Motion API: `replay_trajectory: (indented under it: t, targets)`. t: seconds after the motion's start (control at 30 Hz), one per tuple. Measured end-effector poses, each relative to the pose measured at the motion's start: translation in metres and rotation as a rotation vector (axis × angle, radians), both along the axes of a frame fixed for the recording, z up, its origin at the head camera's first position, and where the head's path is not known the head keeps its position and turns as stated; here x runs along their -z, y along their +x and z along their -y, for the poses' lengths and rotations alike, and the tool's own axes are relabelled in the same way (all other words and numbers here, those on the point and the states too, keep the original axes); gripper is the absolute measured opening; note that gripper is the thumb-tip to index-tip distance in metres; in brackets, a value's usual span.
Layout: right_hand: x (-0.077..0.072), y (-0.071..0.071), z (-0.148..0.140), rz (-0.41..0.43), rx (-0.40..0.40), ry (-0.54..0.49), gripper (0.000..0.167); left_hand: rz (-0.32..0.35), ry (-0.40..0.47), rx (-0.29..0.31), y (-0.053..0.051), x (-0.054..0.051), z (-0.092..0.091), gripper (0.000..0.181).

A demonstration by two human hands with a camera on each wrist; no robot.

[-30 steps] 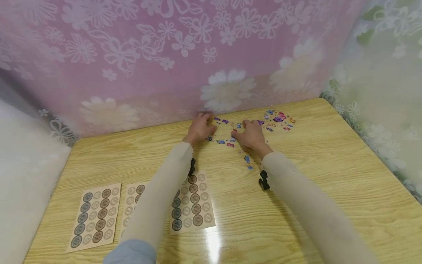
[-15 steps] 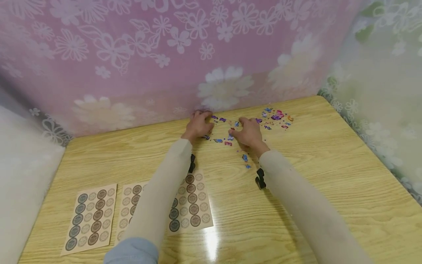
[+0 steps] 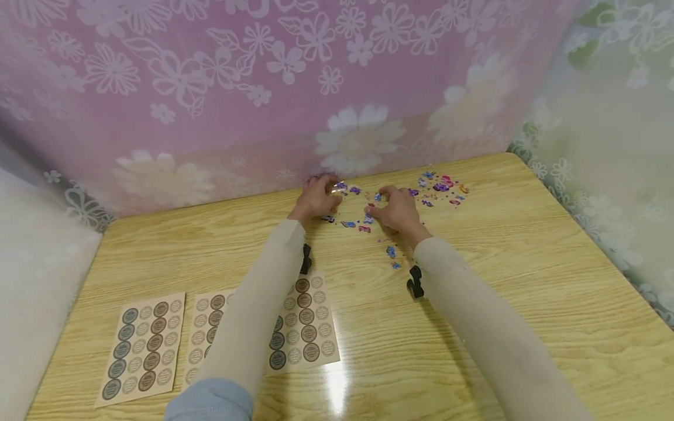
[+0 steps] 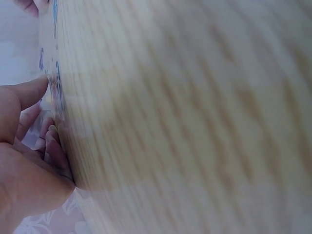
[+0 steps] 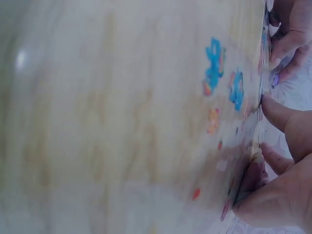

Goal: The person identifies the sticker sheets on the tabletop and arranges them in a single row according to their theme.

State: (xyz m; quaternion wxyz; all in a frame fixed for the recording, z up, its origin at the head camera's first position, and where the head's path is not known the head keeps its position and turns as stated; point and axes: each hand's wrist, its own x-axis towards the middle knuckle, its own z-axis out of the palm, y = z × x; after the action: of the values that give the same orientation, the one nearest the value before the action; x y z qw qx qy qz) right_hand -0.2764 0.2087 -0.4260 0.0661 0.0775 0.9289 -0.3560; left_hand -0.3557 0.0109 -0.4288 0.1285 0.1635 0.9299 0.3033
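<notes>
Small colourful stickers [image 3: 364,229] in blue, purple and pink lie scattered near the table's back edge, seemingly on clear film; a glint shows beside the left fingers. My left hand [image 3: 316,200] rests at the left end of the group, thumb and index finger apart. My right hand [image 3: 398,213] rests amid the stickers, its thumb and index finger also apart. In the right wrist view, the right thumb [image 5: 280,114] touches the surface near blue stickers [image 5: 213,66]. From the left wrist view, the left thumb [image 4: 31,91] reaches toward the stickers, other fingers bent on the table.
Sheets of round brown and grey labels lie at the front left: one sheet [image 3: 143,345] at far left, another [image 3: 199,327] partly under the left sleeve, a third [image 3: 310,327] beside it. A pink floral curtain [image 3: 237,117] borders the table [image 3: 500,263] behind.
The view has shifted slightly. A bright glint now shows beside the left index finger; both hands stay in nearly the same places among the stickers.
</notes>
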Motion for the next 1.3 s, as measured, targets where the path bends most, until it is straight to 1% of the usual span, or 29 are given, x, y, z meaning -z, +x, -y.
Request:
replay_trajectory:
  t: [0.2,0.33,0.47,0.67,0.93,1.03,1.13,1.23,1.3]
  targets:
    - [-0.0043,0.0000,-0.0013,0.029,-0.003,-0.051,0.056,0.036,0.103,-0.033,0.0020,-0.0004,0.0028,0.048]
    - [-0.0056,0.0001,-0.0018,0.045,0.001,-0.084,0.053,0.067,0.193,-0.037,0.0026,0.0019,0.0045,0.048]
    - [-0.0046,-0.0009,-0.0006,0.033,-0.002,-0.079,0.051,0.086,0.285,-0.039,0.0030,0.0029,0.0064,0.048]
    - [-0.0032,-0.0003,0.0029,0.014,0.022,-0.077,0.048,0.124,0.371,-0.033,0.0028,0.0041,0.0087,0.049]
    - [-0.0046,0.0013,0.0037,0.016,0.026,-0.107,0.046,0.114,0.400,-0.025,0.0015,0.0078,0.0084,0.054]
    - [-0.0044,0.0014,0.0034,0.020,0.021,-0.126,0.044,0.098,0.370,-0.006,0.0032,0.0077,0.0088,0.050]
    - [-0.0036,0.0017,0.0027,0.026,0.017,-0.142,0.042,0.082,0.332,0.013,0.0059,0.0068,0.0087,0.042]
    - [-0.0034,0.0016,0.0020,0.036,0.017,-0.174,0.041,0.079,0.329,0.014,0.0075,0.0072,0.0090,0.037]
    - [-0.0039,0.0014,0.0019,0.038,0.013,-0.195,0.040,0.080,0.342,0.002,0.0086,0.0075,0.0096,0.034]
